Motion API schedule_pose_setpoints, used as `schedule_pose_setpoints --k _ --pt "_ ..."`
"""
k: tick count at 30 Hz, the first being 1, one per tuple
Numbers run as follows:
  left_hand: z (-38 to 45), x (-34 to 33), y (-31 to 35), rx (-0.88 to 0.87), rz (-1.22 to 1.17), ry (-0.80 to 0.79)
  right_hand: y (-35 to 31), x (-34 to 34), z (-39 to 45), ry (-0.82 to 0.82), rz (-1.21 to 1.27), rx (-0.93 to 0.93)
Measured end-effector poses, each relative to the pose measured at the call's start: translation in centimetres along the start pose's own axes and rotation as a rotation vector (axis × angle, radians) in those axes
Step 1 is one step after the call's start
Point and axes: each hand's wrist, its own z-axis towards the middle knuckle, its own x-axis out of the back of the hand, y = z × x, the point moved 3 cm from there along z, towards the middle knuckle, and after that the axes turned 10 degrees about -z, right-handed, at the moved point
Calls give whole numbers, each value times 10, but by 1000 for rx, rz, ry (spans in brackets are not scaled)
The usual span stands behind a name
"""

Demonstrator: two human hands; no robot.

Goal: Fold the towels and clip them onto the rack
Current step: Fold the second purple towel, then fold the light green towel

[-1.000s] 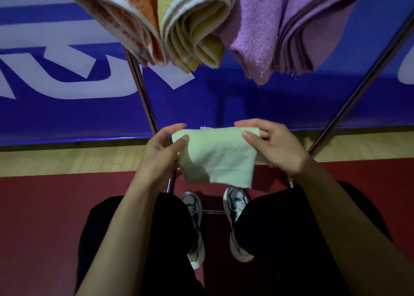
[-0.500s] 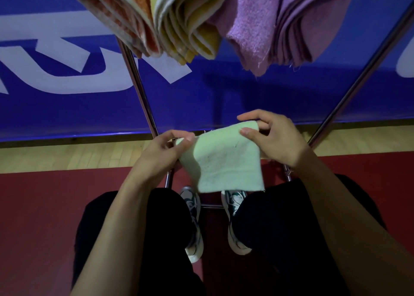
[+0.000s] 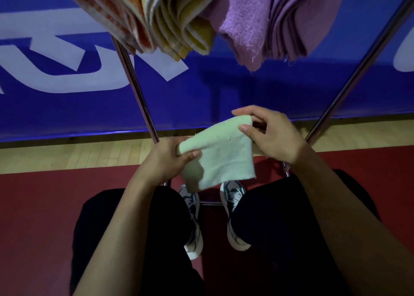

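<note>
A small pale green towel (image 3: 220, 154), folded, hangs between my hands above my knees. My left hand (image 3: 167, 159) grips its lower left corner with thumb on top. My right hand (image 3: 272, 134) pinches its upper right corner between thumb and fingers. Overhead hang three folded towels on the rack: an orange one (image 3: 116, 15), a yellow one (image 3: 179, 20) and a purple one (image 3: 268, 20). The rack's two chrome legs (image 3: 136, 94) slant down on either side of my hands; its top bar and any clips are out of view.
A blue banner with white letters (image 3: 67, 76) runs behind the rack. Below it lie a strip of wooden floor (image 3: 67, 154) and a red mat (image 3: 44, 206). My black-trousered legs and white shoes (image 3: 192, 219) straddle the rack's low crossbar (image 3: 210, 202).
The towel's top edge has tilted: my left hand dropped and closed over its corner while my right hand stayed higher. The view has shifted slightly downward.
</note>
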Motion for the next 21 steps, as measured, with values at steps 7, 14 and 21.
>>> schedule_pose_setpoints --k 7,14,21 --pt "4 4 -16 17 135 -29 -6 -12 1 3 -32 79" --pt "-2 4 -16 -22 115 -166 -24 -20 -1 1 122 124" --pt "2 -28 26 -159 -206 -121 -35 -24 -4 -76 272 90"
